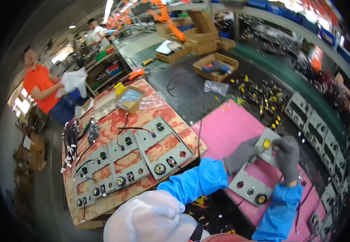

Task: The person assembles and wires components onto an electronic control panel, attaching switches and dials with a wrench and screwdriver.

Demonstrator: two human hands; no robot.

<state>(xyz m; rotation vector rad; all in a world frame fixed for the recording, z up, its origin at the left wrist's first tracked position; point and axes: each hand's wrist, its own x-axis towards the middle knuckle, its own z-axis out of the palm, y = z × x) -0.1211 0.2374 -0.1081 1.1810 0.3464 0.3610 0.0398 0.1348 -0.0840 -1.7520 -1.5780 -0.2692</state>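
A grey metal panel with a large rectangular cutout (256, 181) stands tilted over the pink mat (227, 129). My left hand (241, 155), in a grey glove, grips the panel's left edge. A yellow square piece (266, 144) sits on its upper part, and a round black fitting with a brass centre (260, 198) is on its lower end. My right hand (286, 157), also gloved, is at the panel's upper right with its fingers pinched together. Whatever those fingers hold is hidden.
Several similar panels with fittings and wires (160, 147) lie on the wooden board at left. Loose black and yellow parts (263, 94) are scattered beyond the mat. More panels (316, 125) line the right side. A cardboard tray (216, 66) stands at the back; a person in orange (42, 84) stands far left.
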